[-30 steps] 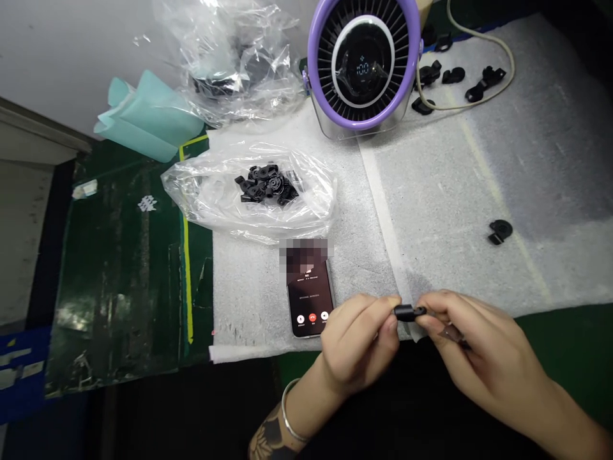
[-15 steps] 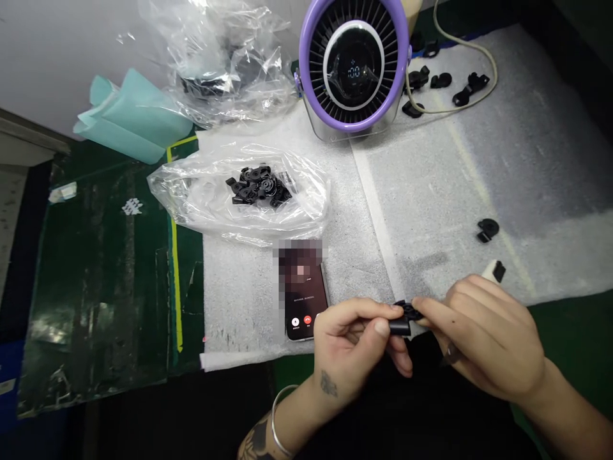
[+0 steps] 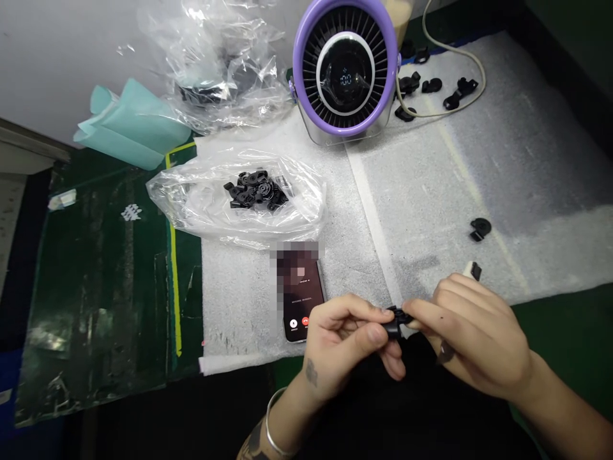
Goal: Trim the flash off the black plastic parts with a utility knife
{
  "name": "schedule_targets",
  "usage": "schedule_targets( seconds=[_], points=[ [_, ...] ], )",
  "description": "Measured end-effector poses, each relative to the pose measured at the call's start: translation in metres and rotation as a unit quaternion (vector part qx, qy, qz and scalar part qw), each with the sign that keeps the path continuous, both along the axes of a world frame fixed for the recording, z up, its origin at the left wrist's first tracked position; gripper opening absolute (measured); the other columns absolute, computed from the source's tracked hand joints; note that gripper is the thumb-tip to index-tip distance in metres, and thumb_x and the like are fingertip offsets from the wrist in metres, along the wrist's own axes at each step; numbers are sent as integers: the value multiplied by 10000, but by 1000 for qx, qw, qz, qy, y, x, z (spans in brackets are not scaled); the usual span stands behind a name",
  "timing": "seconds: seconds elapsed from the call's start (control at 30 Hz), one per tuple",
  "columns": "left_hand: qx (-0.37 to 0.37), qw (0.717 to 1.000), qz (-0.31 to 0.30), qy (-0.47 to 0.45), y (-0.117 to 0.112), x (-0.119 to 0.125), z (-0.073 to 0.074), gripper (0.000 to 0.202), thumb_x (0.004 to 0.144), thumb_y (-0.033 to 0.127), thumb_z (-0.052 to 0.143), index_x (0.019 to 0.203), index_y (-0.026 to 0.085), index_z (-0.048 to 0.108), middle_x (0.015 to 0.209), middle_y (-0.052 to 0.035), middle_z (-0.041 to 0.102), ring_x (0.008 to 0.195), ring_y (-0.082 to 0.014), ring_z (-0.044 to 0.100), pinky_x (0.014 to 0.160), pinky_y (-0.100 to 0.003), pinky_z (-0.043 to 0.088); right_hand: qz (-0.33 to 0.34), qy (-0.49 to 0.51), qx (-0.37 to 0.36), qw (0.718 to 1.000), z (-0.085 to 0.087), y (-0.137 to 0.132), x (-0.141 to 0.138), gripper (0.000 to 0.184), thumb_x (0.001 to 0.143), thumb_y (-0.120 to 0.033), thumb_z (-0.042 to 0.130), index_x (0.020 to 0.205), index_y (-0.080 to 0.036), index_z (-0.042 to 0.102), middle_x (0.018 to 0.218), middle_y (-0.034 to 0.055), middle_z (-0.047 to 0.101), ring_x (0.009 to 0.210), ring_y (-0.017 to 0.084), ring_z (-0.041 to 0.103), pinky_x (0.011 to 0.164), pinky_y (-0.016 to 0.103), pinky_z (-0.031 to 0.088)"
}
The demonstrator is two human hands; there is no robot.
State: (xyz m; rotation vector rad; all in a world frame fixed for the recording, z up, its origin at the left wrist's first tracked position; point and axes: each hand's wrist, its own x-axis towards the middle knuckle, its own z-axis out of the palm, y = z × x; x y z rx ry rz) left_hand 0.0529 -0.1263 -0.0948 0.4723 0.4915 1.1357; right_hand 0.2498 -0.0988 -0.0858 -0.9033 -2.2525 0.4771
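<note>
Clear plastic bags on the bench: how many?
2 visible: the front bag with the pile of black parts, and a crumpled bag behind it, left of the purple fan. Others may hide in the folds.

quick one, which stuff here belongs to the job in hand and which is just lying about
Seem to belong:
- black part in the left hand
- pale, black-ended object in the right hand
- black pieces piled on the clear bag
- loose black piece on the mat

Seem just lying about:
- phone
- purple fan
- teal sheet
</note>
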Motion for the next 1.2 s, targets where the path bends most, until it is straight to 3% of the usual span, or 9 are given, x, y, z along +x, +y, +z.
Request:
schedule_targets(
  seconds=[0.2,0.33,0.37,0.43,0.53,0.67,0.77,0.97,1.2],
  points=[
    [-57,996,-49,-50,3,-1,-6,223,1077,262,576,1040,187,783,747,-5,815,560,-117,773,487,-153,609,-4,25,-4,1000,0,-3,-4,240,983,-5,454,1115,-136,605,686,-38,424,641,145,371,615,345,292],
    [53,989,28,132,2,-2,-2,215,1041,356,643,1131,208,771,713,2,729,544,-74,669,517,-140,556,8,58,-61,996,7,0,-4,109,1025,-61,522,1043,-144,590,692,-41,488,621,123,398,604,316,339],
    [113,969,64,212,2,-2,-1,243,989,364,723,1165,202,766,752,-4,713,596,-78,654,557,-153,559,7,72,-74,995,9,1,-5,86,1039,-83,530,1032,-146,588,694,-41,505,612,115,404,601,306,351],
    [236,893,137,357,2,-3,0,309,905,299,827,1182,182,757,840,-18,685,704,-98,633,625,-182,564,5,97,-96,991,12,1,-6,79,1063,-122,527,1023,-154,588,701,-41,543,597,105,426,597,290,370],
    [347,790,206,461,3,-4,-3,192,944,105,728,1129,154,740,964,-53,687,842,-133,666,720,-233,600,7,98,-128,987,15,0,-8,86,1092,-185,507,1054,-184,584,707,-46,583,596,103,508,612,269,426],
    [399,725,239,508,1,-5,-4,271,937,-30,622,1144,128,698,1038,-77,724,926,-160,712,757,-262,635,-85,0,-128,988,16,-3,-7,293,1116,-418,463,1204,-141,504,911,62,691,726,155,685,664,282,552],
    [410,682,257,548,1,-6,-2,273,917,-51,627,1116,122,697,1001,-64,731,887,-155,726,726,-250,637,-99,-73,-72,990,20,-4,-5,297,1129,-393,396,1188,-114,478,968,118,673,778,199,691,673,331,552],
    [411,662,268,566,1,-4,0,184,932,-9,649,1061,110,701,952,-66,745,826,-158,732,677,-255,634,-29,-118,-34,992,28,-5,-7,68,1079,-172,413,1078,-146,476,802,11,518,649,155,449,623,312,368],
    [423,645,258,582,0,-5,-2,179,931,-41,634,1022,95,703,940,-73,736,825,-154,735,691,-249,620,-26,-138,-27,990,26,-7,-6,101,1005,-57,465,989,-155,485,772,-3,491,655,150,378,642,313,274]
  ],
)
